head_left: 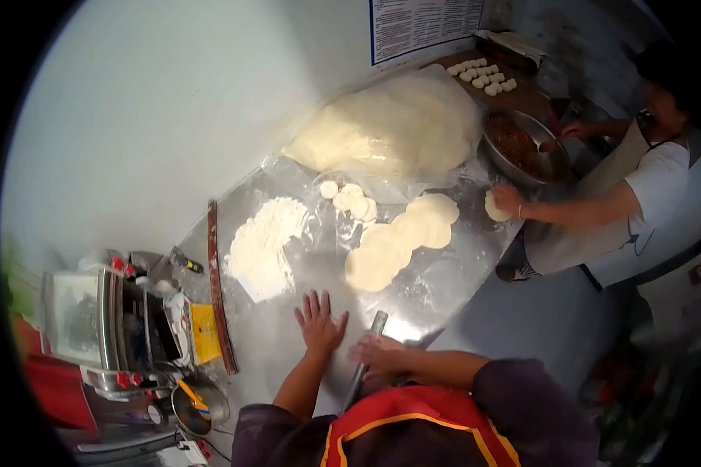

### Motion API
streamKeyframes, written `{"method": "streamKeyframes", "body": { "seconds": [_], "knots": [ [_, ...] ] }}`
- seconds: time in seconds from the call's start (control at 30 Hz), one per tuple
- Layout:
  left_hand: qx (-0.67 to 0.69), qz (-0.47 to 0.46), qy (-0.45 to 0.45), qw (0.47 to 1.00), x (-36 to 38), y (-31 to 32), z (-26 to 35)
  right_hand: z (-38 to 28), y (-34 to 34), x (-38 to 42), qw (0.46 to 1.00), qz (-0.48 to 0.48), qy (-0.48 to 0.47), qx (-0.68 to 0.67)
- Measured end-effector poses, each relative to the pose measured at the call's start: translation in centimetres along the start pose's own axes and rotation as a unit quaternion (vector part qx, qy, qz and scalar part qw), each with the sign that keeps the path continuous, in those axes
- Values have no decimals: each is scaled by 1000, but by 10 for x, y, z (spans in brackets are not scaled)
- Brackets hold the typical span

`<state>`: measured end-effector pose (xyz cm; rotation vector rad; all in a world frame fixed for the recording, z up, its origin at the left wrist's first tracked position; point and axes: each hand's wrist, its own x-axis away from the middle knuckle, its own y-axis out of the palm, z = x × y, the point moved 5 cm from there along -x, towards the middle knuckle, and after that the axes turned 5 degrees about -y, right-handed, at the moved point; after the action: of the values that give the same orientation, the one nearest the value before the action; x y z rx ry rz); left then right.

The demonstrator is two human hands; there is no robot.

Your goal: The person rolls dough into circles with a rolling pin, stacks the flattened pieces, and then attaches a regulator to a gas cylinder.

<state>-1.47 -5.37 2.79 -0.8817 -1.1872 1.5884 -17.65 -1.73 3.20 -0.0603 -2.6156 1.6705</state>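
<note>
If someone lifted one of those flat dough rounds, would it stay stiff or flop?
Probably flop: the dough rounds look thin and soft. Because they overlap, one might cling to its neighbour and drag it along. White dusting on the table may help them slide.

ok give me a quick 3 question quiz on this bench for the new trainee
1. Multiple choice: what is the right hand of the person wearing the camera touching?
a) a spoon
b) a rolling pin
c) a bowl

2. True or false: the left hand of that same person has its fingers spread.

3. Fill in the blank: from the camera wearer's side, the loose flour lies to the ____ of the flat dough rounds.

Key: 1 b; 2 true; 3 left
</note>
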Motion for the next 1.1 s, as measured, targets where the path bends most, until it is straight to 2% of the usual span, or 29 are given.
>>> {"method": "streamKeyframes", "body": {
  "seconds": [0.03, 0.07, 0.1, 0.13, 0.17, 0.23, 0.27, 0.3, 0.33, 0.37, 0.4, 0.47, 0.57, 0.6, 0.7, 0.83, 1.0, 1.03, 1.1],
  "knots": [
    [3, 12, 8, 1000, 1, 0, -1, 4, 9, 0, 999, -1, 3, 34],
    [62, 26, -1, 998, 2, 10, -12, 6, 7, 5, 997, 61, -33, 23],
    [119, 42, -10, 992, -2, 25, -28, 13, 21, 5, 994, 70, -39, 75],
    [174, 58, -20, 983, -4, 36, -43, 15, 13, 9, 996, 58, -38, 56],
    [156, 47, 17, 986, -3, 43, -50, 17, -4, 14, 988, 147, -38, 23],
    [117, 17, 59, 991, 16, 50, -76, 18, -12, 15, 1000, 17, 16, 6],
    [200, 53, 22, 978, 38, 8, -59, 16, -12, 17, 997, 73, -7, 14],
    [188, 34, 3, 982, 49, 2, -57, 15, -10, 17, 991, 131, -27, 18],
    [172, 22, -37, 984, 62, -7, -51, 15, -3, 11, 996, 92, 7, 2],
    [150, 15, -44, 988, 76, -8, -49, -8, -19, 4, 992, 91, 67, 57],
    [134, 7, -57, 989, 90, -17, -46, -13, -12, 1, 988, 111, 89, 67],
    [144, 62, -87, 984, 118, -25, -57, -24, -16, -10, 984, 95, 147, 29],
    [28, 75, -86, 993, 165, -22, -74, -19, 9, -12, 968, 172, 184, 17],
    [42, 58, -96, 993, 168, -22, -75, -22, 7, -15, 965, 158, 206, 39],
    [56, 36, -110, 992, 152, -23, -74, -2, -1, -32, 954, 114, 262, 86],
    [-7, 58, -107, 992, 52, -38, -94, 62, -34, -92, 932, 174, 269, 170],
    [-60, 152, -79, 983, -58, -48, -125, 126, -71, -152, 898, 229, 303, 220],
    [-76, 167, -77, 980, -67, -49, -127, 131, -72, -153, 894, 241, 304, 222],
    [-43, 134, -80, 987, -52, -43, -125, 117, -65, -143, 905, 240, 277, 217]
  ]
}}
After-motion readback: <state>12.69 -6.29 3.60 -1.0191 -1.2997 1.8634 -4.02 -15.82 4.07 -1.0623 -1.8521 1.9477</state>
